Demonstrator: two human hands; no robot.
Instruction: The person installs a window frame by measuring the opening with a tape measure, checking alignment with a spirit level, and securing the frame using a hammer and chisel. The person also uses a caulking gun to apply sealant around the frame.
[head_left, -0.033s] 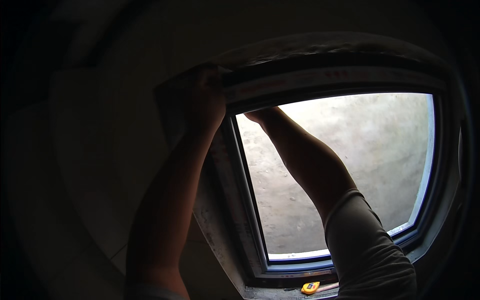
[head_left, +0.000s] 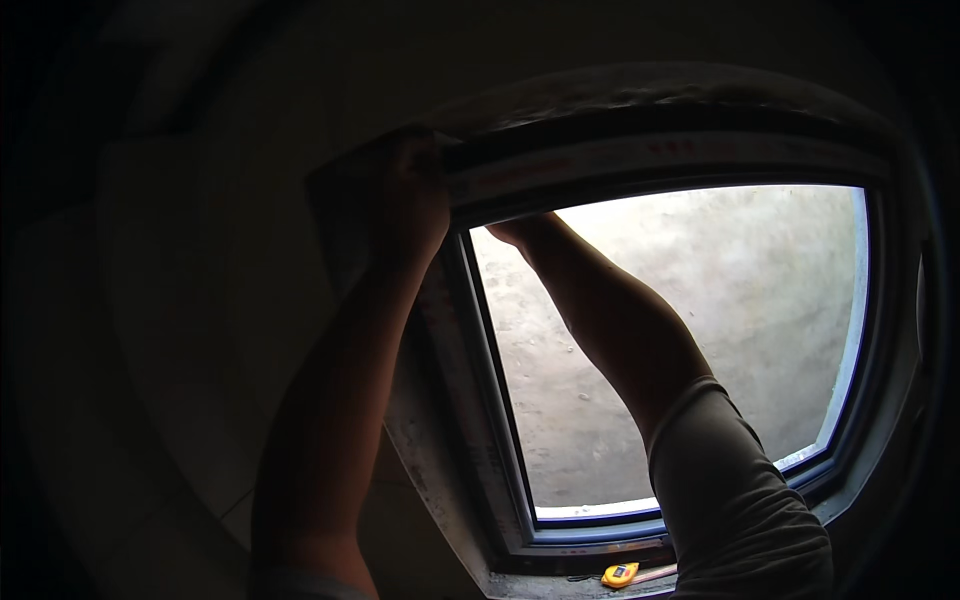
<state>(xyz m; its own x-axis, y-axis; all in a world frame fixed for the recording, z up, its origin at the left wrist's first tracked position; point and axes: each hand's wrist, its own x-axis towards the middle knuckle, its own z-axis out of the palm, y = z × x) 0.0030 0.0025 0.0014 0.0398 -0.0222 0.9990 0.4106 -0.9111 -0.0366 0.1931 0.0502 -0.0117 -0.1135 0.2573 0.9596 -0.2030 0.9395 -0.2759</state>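
Reaching through the window frame (head_left: 620,162), the right hand (head_left: 517,230) is partly hidden.

Both arms were raised, left forearm (head_left: 335,420) running steeply up to left hand (head_left: 412,210), finger pose too dark to tell, while right forearm (head_left: 620,310) slanted up leftward, bare below its sleeve, to right hand (head_left: 508,231), near the left, fingers hidden.

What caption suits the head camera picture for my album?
Left hand and partly hidden right hand raised near the upper left corner of a window frame, yellow tape measure on the sill.
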